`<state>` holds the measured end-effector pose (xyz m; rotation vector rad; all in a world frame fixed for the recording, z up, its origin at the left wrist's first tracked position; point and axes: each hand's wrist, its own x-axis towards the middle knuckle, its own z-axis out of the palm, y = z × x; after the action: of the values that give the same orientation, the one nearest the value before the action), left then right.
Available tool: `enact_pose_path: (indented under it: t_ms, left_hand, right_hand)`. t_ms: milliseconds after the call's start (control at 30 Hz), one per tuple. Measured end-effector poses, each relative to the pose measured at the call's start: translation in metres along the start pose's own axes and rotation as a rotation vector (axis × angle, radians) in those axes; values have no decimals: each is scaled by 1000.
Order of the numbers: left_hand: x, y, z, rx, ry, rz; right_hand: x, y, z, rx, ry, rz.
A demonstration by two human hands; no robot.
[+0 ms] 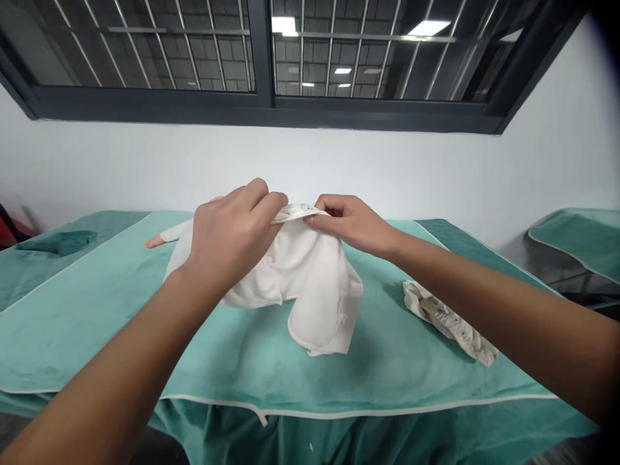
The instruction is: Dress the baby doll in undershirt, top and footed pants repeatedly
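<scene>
A white baby shirt [322,284] hangs between my two hands, its loose sleeve drooping towards the bed's front edge. My left hand [237,223] is closed on the shirt's upper edge, fingers bent over the cloth. Pinched between thumb and fingers, the same edge runs on into my right hand [346,223]. Beyond my left wrist a doll's small hand [155,241] pokes out of a white sleeve. My left hand and the cloth hide most of the doll. Under my right forearm lies a crumpled, patterned white cloth piece [448,320], apart from both hands.
Green covers with white piping [387,387] spread over the padded bed, which stands against a white wall [310,161]. A dark-framed, barred window [264,58] is above. Another green-covered surface [576,242] stands at the right. Something red [6,229] shows at the far left.
</scene>
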<state>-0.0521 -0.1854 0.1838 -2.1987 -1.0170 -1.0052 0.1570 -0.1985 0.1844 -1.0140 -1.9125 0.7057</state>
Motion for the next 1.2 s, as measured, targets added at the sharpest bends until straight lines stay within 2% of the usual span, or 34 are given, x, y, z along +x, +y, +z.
enact_pose_path:
  t_ms: [100,267,367,467,567,700,867,1000,1200]
  left_hand:
    - [2,3,2,-10,-42,-53]
    - [5,2,4,75,-32,-44]
    - [9,5,6,84,-30,-23]
    - [14,9,5,72,-5,-16]
    - [16,7,3,88,24,-19]
    - [9,-1,6,141,-2,-36]
    - [-5,-4,22,185,-71,55]
    - [-10,-5,29,189,-49,94]
    - [-13,-16,28,149,-76,-17]
  right_hand:
    - [1,-2,4,-14,79,-64]
    - [7,2,4,-305,247,-15]
    - [13,2,4,-480,304,-63]
    - [16,-4,6,-614,281,-129]
    - [14,-1,3,-751,260,-117]
    - [9,22,-3,-940,221,-28]
    - [6,48,0,-1169,44,101]
    - [5,50,-6,-1174,89,105]
    - [-7,31,-15,-943,265,26]
